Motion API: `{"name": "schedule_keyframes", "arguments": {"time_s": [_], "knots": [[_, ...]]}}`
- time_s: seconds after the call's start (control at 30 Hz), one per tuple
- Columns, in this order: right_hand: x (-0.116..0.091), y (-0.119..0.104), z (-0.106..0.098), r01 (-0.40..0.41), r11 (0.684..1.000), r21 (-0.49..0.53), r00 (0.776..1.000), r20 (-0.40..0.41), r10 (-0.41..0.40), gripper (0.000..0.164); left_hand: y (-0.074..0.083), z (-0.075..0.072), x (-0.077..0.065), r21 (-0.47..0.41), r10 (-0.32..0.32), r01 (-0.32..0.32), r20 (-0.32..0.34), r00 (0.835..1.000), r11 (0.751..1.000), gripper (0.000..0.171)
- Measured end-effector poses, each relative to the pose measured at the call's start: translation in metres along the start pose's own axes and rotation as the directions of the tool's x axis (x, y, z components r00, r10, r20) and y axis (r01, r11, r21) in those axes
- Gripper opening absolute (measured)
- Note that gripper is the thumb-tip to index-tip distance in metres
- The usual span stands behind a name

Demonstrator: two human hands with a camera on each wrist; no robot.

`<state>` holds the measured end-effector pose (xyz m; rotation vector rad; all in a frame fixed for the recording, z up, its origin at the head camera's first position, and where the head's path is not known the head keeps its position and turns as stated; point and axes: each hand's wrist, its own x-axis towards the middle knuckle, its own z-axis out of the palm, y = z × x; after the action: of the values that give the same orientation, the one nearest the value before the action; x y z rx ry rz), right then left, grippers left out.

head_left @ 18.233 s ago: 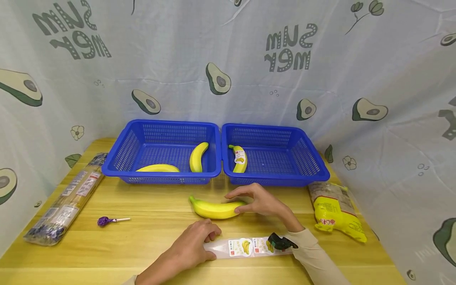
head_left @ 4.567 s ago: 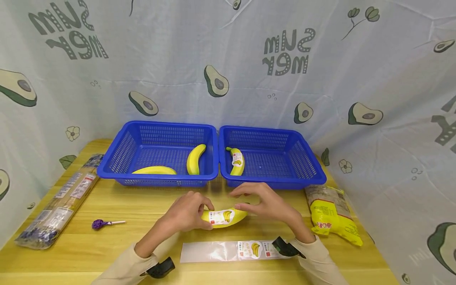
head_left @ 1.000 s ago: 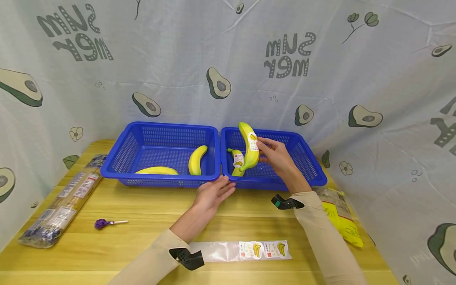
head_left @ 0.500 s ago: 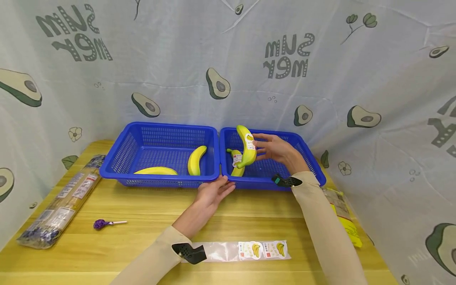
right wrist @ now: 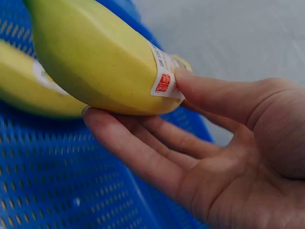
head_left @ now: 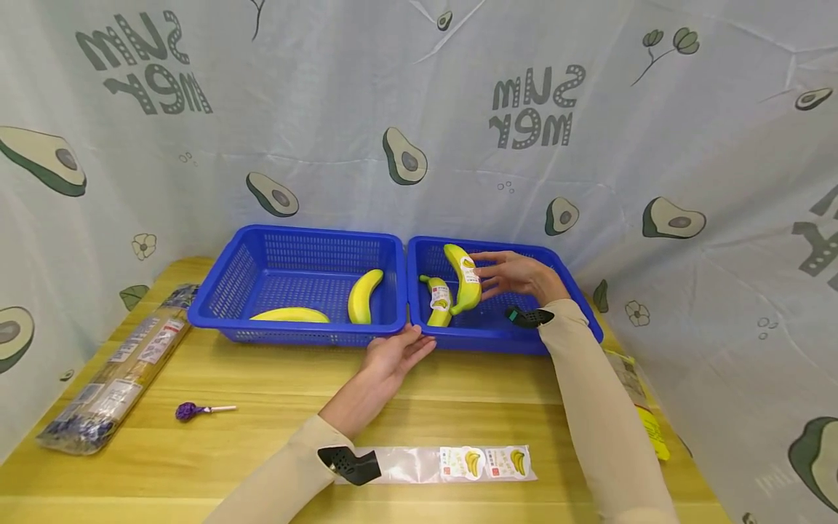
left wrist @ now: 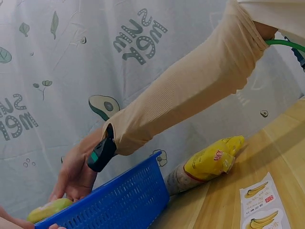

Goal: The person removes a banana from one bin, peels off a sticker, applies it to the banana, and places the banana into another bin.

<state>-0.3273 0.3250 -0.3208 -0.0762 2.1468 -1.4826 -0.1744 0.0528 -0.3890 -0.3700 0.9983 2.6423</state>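
Observation:
My right hand (head_left: 519, 275) holds a yellow banana (head_left: 467, 292) over the right blue basket (head_left: 484, 339), stem end toward me. In the right wrist view the thumb presses on the white label (right wrist: 164, 76) stuck to the banana, with fingers beneath it. Another labelled banana (head_left: 439, 314) lies in the same basket just left of it. My left hand (head_left: 388, 358) touches the baskets' front where they meet, thumb at the rim, fingers extended. The left blue basket (head_left: 294, 335) holds two plain bananas, one upright-lying (head_left: 361, 298) and one crosswise (head_left: 291, 314).
A strip of banana stickers (head_left: 458, 464) on clear backing lies at the table's front. A purple lollipop (head_left: 196, 411) and a long clear-wrapped package (head_left: 121, 371) sit to the left. A yellow bag (left wrist: 205, 162) lies right of the baskets, partly behind my right sleeve. A printed curtain (head_left: 327, 94) hangs behind.
Earlier the banana lay on the table, first plain, then labelled. Over the last second my right hand has lowered it further into the right basket. The left hand stays at the baskets' front.

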Motion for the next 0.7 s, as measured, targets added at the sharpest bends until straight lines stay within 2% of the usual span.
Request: {"name": "schedule_keyframes", "arguments": {"time_s": [0.2, 0.4, 0.7], "knots": [[0.002, 0.005, -0.004, -0.038, 0.999, -0.011, 0.997, 0.062, 0.038, 0.067, 0.000, 0.000, -0.001, 0.000, 0.002, -0.002, -0.004, 1.000, 1.000, 0.014], [0.012, 0.011, -0.003, -0.108, 0.994, 0.022, 0.991, 0.087, 0.106, 0.067, 0.000, -0.001, 0.001, 0.007, 0.002, -0.002, -0.002, 1.000, 1.000, 0.016], [0.020, 0.024, -0.002, -0.198, 0.980, -0.036, 0.971, 0.126, 0.201, 0.068, -0.001, -0.002, 0.002, 0.032, 0.004, -0.004, -0.005, 1.000, 0.999, 0.017]]}}
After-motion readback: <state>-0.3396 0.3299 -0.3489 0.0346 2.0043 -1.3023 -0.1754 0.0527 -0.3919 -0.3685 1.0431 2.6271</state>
